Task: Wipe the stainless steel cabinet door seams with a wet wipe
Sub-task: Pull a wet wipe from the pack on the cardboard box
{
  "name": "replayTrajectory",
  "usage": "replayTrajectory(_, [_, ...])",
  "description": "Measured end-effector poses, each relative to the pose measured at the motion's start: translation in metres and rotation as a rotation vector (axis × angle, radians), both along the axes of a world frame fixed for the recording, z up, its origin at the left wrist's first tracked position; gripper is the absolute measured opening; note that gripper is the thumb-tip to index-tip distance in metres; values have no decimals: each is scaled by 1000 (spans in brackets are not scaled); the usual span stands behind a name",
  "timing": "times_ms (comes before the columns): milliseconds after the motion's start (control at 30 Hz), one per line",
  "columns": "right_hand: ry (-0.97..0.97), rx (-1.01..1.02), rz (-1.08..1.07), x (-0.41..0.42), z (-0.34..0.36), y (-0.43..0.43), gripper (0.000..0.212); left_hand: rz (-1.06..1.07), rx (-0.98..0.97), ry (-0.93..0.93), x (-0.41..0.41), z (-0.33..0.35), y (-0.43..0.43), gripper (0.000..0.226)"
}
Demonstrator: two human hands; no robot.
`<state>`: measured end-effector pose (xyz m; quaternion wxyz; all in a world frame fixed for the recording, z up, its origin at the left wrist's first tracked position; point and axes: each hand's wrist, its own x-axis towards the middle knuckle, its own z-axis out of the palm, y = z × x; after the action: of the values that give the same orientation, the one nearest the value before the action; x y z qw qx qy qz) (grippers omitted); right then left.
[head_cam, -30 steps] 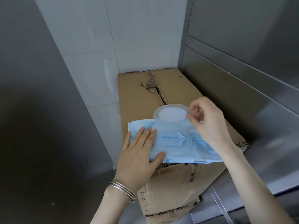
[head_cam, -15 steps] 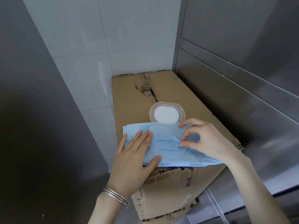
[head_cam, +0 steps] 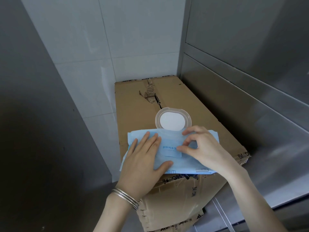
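Head view: the left hand [head_cam: 143, 158] lies flat, fingers straight, pressing on the blue wet wipe pack [head_cam: 167, 141]; bangles [head_cam: 125, 198] circle its wrist. The right hand [head_cam: 205, 148] curls over the pack, thumb tip touching the seal label [head_cam: 172, 154]; whether it grips the label cannot be told. The pack's round lid [head_cam: 173, 121] is flipped open. The pack rests on a cardboard box [head_cam: 133, 101] standing between a white tiled wall [head_cam: 133, 39] and the stainless steel cabinet [head_cam: 242, 30].
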<state>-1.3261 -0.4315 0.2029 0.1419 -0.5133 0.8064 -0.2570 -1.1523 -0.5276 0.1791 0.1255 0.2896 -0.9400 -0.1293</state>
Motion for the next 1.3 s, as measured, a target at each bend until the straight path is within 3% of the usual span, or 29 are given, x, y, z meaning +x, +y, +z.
replayTrajectory(167, [-60, -81, -34, 3, -1, 2, 19, -28, 55, 27, -8, -1, -1, 101])
replayTrajectory(333, [-550, -308, -23, 10, 9, 4, 12, -19, 92, 139, -14, 0, 3, 98])
replayTrajectory(567, [-631, -354, 11, 10, 12, 0, 11, 55, 135, 299, -16, 2, 7, 62])
replayTrajectory(733, [-302, -290, 3, 7, 5, -4, 16, 19, 234, 393, -11, 1, 6, 75])
replayTrajectory(933, [16, -155, 56, 5, -1, -13, 2, 0, 124, 337, -10, -8, 0, 38])
replayTrajectory(1033, [107, -41, 95, 7, -2, -15, 8, 27, 94, 344, -10, -13, 0, 42])
replayTrajectory(1167, [163, -21, 85, 10, 1, -17, 8, 36, 33, 329, -13, -15, 4, 66])
replayTrajectory(1300, [313, 36, 144, 13, -1, -19, 14, 18, 8, 318, -12, -16, 2, 67])
